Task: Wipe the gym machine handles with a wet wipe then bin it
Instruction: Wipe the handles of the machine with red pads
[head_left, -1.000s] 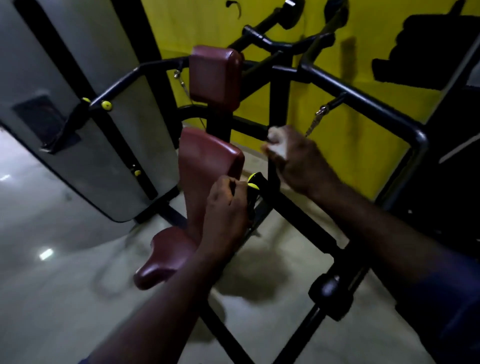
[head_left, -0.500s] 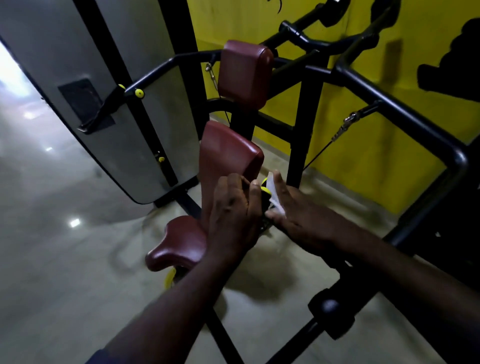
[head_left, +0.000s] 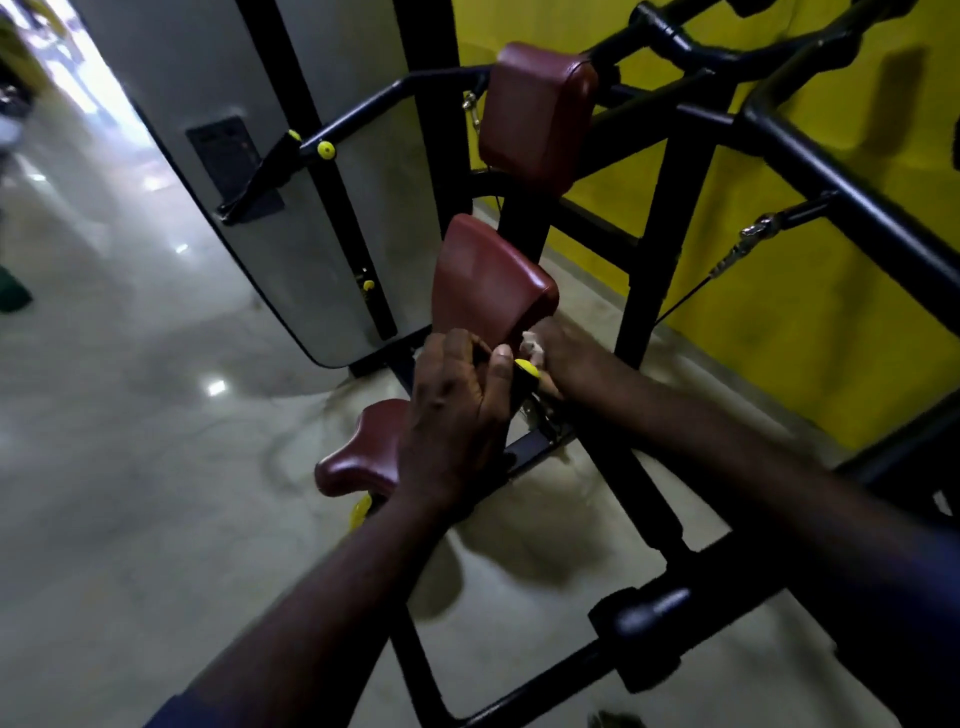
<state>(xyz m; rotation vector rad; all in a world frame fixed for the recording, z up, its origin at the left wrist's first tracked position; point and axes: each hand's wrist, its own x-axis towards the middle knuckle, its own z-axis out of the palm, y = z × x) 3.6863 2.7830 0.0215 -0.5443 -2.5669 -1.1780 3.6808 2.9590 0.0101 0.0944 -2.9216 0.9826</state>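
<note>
Since 0.5 s ago the right hand (head_left: 558, 358) has slid the wipe up behind the lower pad, so less white shows, and the view has swung left onto the grey shroud.

Largest is the gym machine (head_left: 665, 244), a black tube frame against the yellow wall (head_left: 810, 322), with the grey shroud (head_left: 332, 218) to its left. On it sit 3 maroon cushions: an upper pad (head_left: 537, 109), a lower pad (head_left: 485, 283) and a seat (head_left: 358, 457). The left hand (head_left: 457, 415) is closed round a black handle with a yellow cap (head_left: 525, 370) just below the lower pad, steadying it. Right beside that cap, the right hand is clamped on the wet wipe (head_left: 532, 347), a small crumpled white wad pressed to the frame.

My judgement: the wipe is light, limp and damp, so it bunches and can slip off smooth tube. It is best wrapped round the handle with fingers and thumb on opposite sides. Wiping appears under way; no bin is in view.
</note>
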